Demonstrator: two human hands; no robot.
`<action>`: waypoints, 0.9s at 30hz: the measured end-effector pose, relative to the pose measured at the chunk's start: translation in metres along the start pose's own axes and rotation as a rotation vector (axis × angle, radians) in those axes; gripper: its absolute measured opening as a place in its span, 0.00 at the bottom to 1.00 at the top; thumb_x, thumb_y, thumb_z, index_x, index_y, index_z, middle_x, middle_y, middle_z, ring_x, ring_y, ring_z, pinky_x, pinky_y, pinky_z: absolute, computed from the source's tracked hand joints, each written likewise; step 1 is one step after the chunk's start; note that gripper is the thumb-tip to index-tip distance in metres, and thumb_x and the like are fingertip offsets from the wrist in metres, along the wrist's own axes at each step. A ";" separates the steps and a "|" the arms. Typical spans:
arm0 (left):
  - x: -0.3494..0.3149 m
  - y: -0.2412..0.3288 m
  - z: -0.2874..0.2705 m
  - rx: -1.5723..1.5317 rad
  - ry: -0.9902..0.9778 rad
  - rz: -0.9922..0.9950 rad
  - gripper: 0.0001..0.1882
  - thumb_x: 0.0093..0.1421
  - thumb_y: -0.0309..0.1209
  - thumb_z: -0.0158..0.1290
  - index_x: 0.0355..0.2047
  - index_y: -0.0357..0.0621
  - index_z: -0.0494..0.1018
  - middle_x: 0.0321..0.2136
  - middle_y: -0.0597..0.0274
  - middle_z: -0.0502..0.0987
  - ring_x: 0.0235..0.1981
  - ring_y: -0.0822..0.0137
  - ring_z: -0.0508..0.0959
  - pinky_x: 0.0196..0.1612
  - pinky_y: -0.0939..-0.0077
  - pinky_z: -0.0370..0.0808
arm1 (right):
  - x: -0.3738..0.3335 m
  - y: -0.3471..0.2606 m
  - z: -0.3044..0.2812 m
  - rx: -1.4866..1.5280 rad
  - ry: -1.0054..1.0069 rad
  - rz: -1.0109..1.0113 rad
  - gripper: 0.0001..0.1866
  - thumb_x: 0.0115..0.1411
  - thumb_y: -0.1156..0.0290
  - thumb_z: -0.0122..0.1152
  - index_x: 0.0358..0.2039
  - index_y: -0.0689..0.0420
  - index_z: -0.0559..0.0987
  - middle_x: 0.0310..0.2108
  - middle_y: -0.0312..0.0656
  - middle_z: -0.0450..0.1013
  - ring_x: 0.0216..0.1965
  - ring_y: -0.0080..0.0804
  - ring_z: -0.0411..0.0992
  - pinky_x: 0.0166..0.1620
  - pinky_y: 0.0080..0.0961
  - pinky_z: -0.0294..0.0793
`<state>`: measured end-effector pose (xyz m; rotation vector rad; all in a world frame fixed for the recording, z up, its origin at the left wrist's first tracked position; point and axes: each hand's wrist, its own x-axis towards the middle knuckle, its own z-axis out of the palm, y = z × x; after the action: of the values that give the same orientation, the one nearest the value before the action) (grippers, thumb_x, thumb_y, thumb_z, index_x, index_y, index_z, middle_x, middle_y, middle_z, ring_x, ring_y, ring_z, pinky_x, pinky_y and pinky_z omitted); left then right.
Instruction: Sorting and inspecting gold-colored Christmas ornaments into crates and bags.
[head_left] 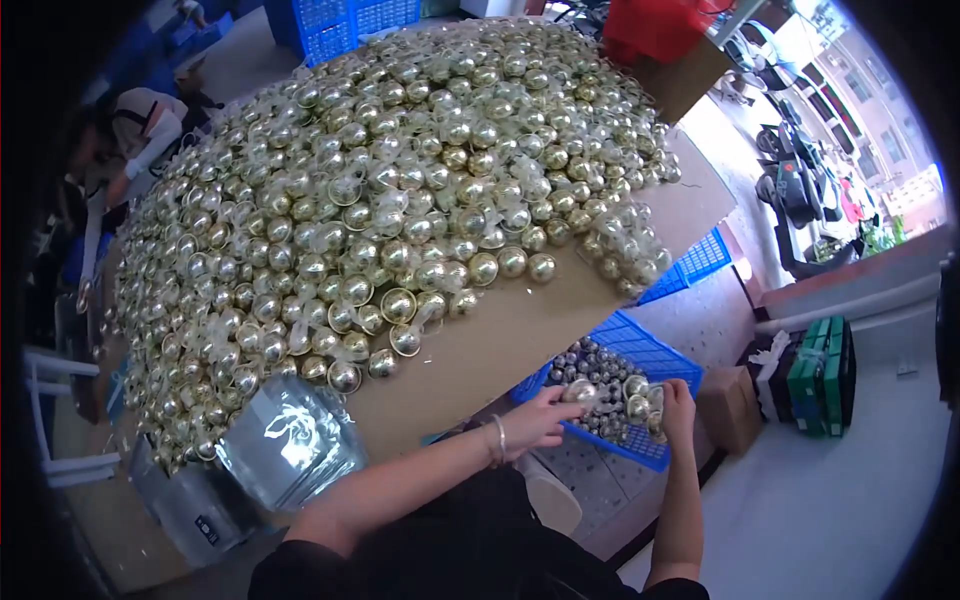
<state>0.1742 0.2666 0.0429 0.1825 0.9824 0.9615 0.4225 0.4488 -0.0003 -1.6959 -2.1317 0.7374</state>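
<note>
My left hand, with a bangle on its wrist, is closed around a shiny gold ball at the fingertips. A short way to the right, my right hand pinches the side of a small cluster of gold balls that seems wrapped in clear plastic. Both hands are over a blue plastic basket beside the table, which contains many darker silvery balls. A large heap of gold balls, many in clear film, covers most of the cardboard-topped table.
Clear plastic packs lie at the table's near left corner. Another blue basket stands under the right edge. A brown carton and green boxes are on the right. Another person sits at the far left.
</note>
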 end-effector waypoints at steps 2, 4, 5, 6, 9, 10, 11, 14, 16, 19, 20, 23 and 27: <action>-0.009 0.004 0.016 0.169 -0.130 -0.001 0.31 0.58 0.45 0.50 0.56 0.42 0.58 0.44 0.62 0.68 0.44 0.73 0.70 0.46 0.71 0.70 | 0.002 0.037 -0.009 -0.438 0.079 -0.136 0.11 0.58 0.67 0.46 0.38 0.57 0.73 0.35 0.48 0.70 0.36 0.47 0.71 0.38 0.37 0.70; -0.042 0.012 0.020 0.281 -0.238 0.084 0.24 0.58 0.41 0.51 0.50 0.41 0.65 0.41 0.63 0.71 0.40 0.74 0.72 0.41 0.77 0.72 | 0.002 0.052 -0.011 -0.584 0.035 -0.070 0.11 0.57 0.67 0.48 0.38 0.55 0.74 0.37 0.46 0.69 0.38 0.48 0.70 0.39 0.39 0.69; -0.066 0.017 0.017 0.401 -0.225 0.313 0.19 0.58 0.40 0.51 0.45 0.41 0.68 0.38 0.63 0.73 0.35 0.74 0.73 0.37 0.78 0.72 | 0.002 0.062 -0.006 -0.528 0.065 -0.112 0.10 0.56 0.68 0.50 0.37 0.56 0.74 0.37 0.47 0.68 0.38 0.48 0.70 0.39 0.40 0.69; -0.094 0.022 0.012 0.532 -0.212 0.535 0.15 0.58 0.38 0.51 0.39 0.41 0.72 0.36 0.63 0.74 0.30 0.74 0.73 0.34 0.79 0.72 | 0.003 0.074 0.005 -0.466 0.085 -0.171 0.09 0.55 0.70 0.52 0.35 0.59 0.75 0.34 0.47 0.71 0.35 0.47 0.71 0.38 0.38 0.70; -0.205 0.050 -0.008 0.662 -0.222 1.014 0.11 0.54 0.32 0.57 0.35 0.40 0.75 0.30 0.61 0.76 0.31 0.69 0.76 0.30 0.77 0.74 | -0.012 0.068 0.056 -0.167 -0.163 -0.169 0.10 0.54 0.70 0.54 0.34 0.62 0.76 0.29 0.49 0.74 0.31 0.42 0.74 0.37 0.32 0.71; -0.241 0.055 -0.015 0.704 -0.304 1.212 0.11 0.53 0.32 0.58 0.35 0.40 0.75 0.29 0.62 0.77 0.29 0.69 0.77 0.27 0.78 0.73 | -0.025 0.054 0.078 -0.113 -0.233 -0.202 0.10 0.54 0.69 0.55 0.34 0.62 0.76 0.28 0.49 0.75 0.30 0.41 0.74 0.36 0.30 0.71; -0.284 0.055 -0.009 0.716 -0.313 1.270 0.09 0.52 0.32 0.58 0.31 0.40 0.75 0.29 0.61 0.77 0.24 0.71 0.77 0.23 0.80 0.72 | -0.036 0.023 0.099 -0.051 -0.374 -0.257 0.13 0.53 0.67 0.56 0.35 0.62 0.76 0.29 0.49 0.75 0.30 0.38 0.75 0.37 0.29 0.72; -0.329 0.036 0.015 0.635 -0.112 1.617 0.17 0.53 0.41 0.56 0.43 0.52 0.72 0.21 0.61 0.74 0.12 0.73 0.68 0.15 0.84 0.59 | -0.071 -0.060 0.153 0.147 -0.661 -0.409 0.10 0.55 0.71 0.55 0.36 0.62 0.76 0.29 0.47 0.74 0.29 0.32 0.74 0.35 0.24 0.72; -0.344 0.022 0.021 0.595 0.187 1.797 0.17 0.52 0.41 0.58 0.41 0.52 0.72 0.19 0.62 0.73 0.10 0.76 0.65 0.14 0.85 0.55 | -0.096 -0.150 0.159 0.157 -0.768 -0.613 0.10 0.56 0.70 0.56 0.36 0.61 0.76 0.30 0.47 0.74 0.29 0.33 0.75 0.34 0.23 0.72; -0.362 0.004 0.020 0.538 0.461 1.878 0.16 0.52 0.40 0.58 0.41 0.52 0.72 0.17 0.62 0.72 0.09 0.76 0.64 0.13 0.85 0.54 | -0.111 -0.227 0.180 0.094 -0.857 -0.854 0.10 0.56 0.70 0.56 0.36 0.61 0.77 0.30 0.47 0.74 0.29 0.34 0.75 0.33 0.24 0.73; -0.370 -0.001 0.018 0.538 0.502 1.890 0.16 0.52 0.40 0.58 0.41 0.52 0.72 0.17 0.62 0.72 0.09 0.76 0.64 0.13 0.85 0.54 | -0.117 -0.248 0.186 0.076 -0.889 -0.879 0.10 0.56 0.70 0.56 0.36 0.60 0.77 0.30 0.47 0.74 0.29 0.35 0.75 0.33 0.25 0.73; -0.396 -0.013 0.005 0.570 0.663 1.927 0.16 0.53 0.40 0.57 0.41 0.52 0.72 0.17 0.62 0.71 0.09 0.75 0.64 0.13 0.85 0.54 | -0.130 -0.300 0.212 0.068 -0.924 -0.989 0.10 0.55 0.70 0.57 0.36 0.60 0.76 0.30 0.46 0.74 0.29 0.35 0.75 0.34 0.25 0.73; -0.431 -0.028 -0.019 0.619 0.699 1.897 0.17 0.53 0.43 0.57 0.41 0.52 0.71 0.17 0.62 0.71 0.09 0.75 0.63 0.12 0.85 0.55 | -0.159 -0.367 0.253 0.138 -0.936 -1.075 0.12 0.56 0.65 0.55 0.38 0.57 0.76 0.30 0.46 0.73 0.27 0.39 0.73 0.32 0.32 0.72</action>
<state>0.0919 -0.0819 0.2849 1.5797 1.6737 2.4789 0.0293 0.1851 0.0143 0.1307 -2.9145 1.3430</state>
